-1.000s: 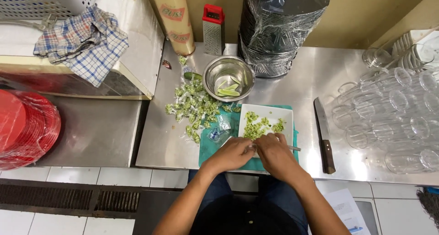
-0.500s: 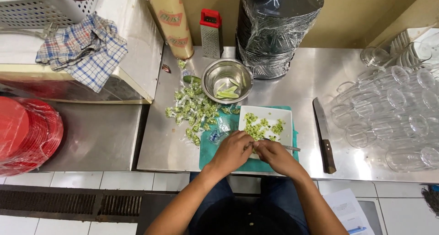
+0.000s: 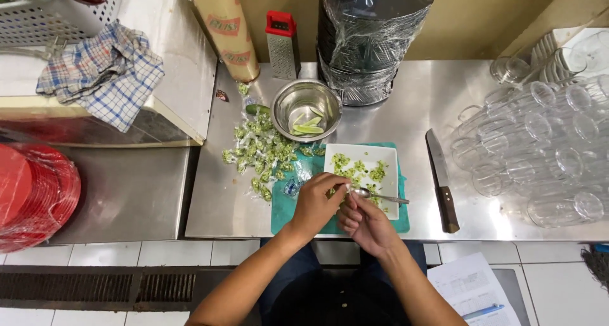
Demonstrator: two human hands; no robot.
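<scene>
Both hands [image 3: 342, 212] over white tray [image 3: 388, 156]

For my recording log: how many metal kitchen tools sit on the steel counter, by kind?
Spoon: 1
Knife: 1
Steel bowl: 1
Box grater: 1
Total: 4
The left hand and right hand work together at the spoon's bowl end.

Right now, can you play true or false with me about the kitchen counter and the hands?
1. A spoon lies on the white tray. True.
2. The metal bowl is empty. False: green slices lie in it.
3. The knife is in the right hand. False: it lies on the counter, apart from both hands.
4. The left hand reaches over the tray's edge. True.
5. A checked cloth lies to the left. True.
</scene>
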